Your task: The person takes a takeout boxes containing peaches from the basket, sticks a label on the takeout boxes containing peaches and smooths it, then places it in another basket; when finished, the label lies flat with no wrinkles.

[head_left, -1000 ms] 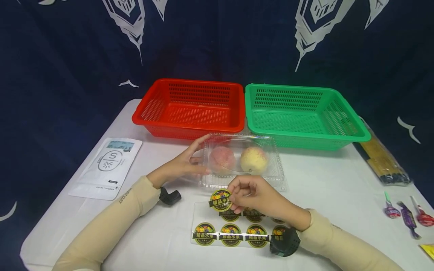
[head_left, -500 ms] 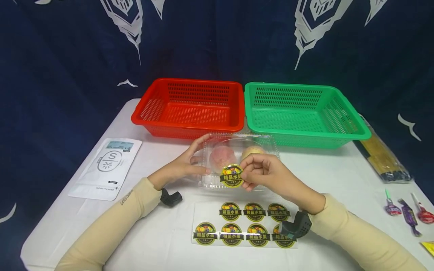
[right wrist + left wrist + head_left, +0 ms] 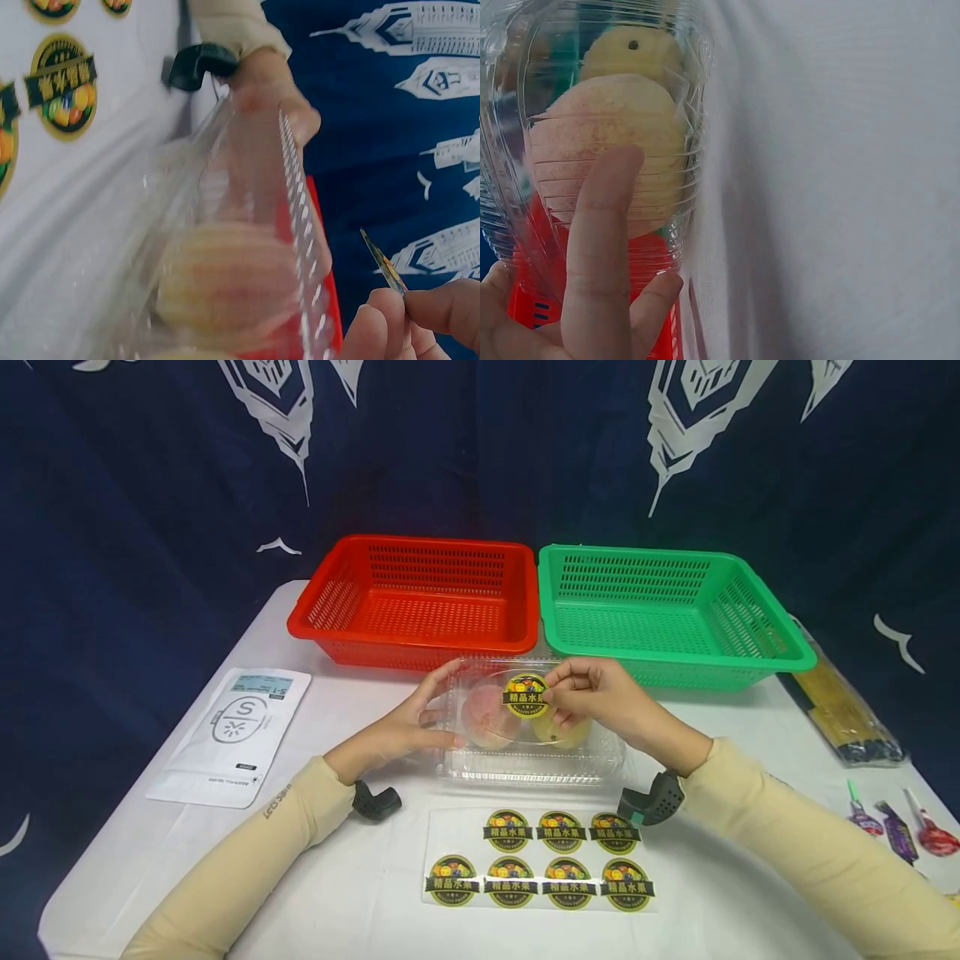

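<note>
Two peaches [image 3: 517, 718] are sitting in the clear clamshell box [image 3: 532, 727] at frame centre. We are steadying its left end with our left hand [image 3: 408, 722] (fingers straight) while our right hand [image 3: 600, 693] is pinching a round fruit sticker [image 3: 526, 694] above the lid.
</note>
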`<state>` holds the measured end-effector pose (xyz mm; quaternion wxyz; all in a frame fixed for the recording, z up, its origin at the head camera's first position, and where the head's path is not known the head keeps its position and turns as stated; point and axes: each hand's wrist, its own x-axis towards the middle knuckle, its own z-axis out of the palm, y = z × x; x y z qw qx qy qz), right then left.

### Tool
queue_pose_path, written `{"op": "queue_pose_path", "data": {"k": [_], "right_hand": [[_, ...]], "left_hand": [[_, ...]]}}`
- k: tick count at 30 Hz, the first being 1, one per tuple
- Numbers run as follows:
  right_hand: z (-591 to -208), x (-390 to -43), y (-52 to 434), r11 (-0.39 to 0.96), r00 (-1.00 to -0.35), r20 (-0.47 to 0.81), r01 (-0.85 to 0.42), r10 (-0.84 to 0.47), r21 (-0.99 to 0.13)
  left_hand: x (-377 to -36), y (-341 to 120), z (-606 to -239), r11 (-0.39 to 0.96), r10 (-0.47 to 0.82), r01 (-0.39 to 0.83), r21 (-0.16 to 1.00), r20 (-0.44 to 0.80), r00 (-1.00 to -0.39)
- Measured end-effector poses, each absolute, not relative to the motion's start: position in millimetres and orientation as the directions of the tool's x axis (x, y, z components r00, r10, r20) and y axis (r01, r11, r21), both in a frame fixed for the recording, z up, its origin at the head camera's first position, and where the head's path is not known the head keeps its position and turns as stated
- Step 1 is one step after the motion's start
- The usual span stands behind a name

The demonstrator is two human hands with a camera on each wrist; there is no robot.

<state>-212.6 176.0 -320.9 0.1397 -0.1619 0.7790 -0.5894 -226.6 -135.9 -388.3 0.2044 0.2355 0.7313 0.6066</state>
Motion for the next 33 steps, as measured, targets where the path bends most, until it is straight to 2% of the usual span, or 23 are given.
{"op": "queue_pose_path", "data": {"k": [13, 22, 33], "right_hand": [[-326.5, -224.8, 177.7, 0.327, -0.927, -0.041, -0.09, -0.373, -0.941], [-332.1, -228.5, 179.9, 0.368, -0.92, -0.038, -0.118, -0.389, -0.922], [-331.6, -228.4, 174.6, 0.554, -0.937, -0.014, -0.195, -0.35, -0.81]], "left_hand": [[-222.7, -135.0, -386.2, 0.171, 0.587, 0.067, 0.983, -0.046, -0.808], [-221.9, -133.6, -384.7, 0.166, 0.586, 0.039, 0.985, -0.067, -0.807], [-221.8, -133.4, -384.4, 0.168, 0.589, 0.036, 0.985, -0.071, -0.805]]}}
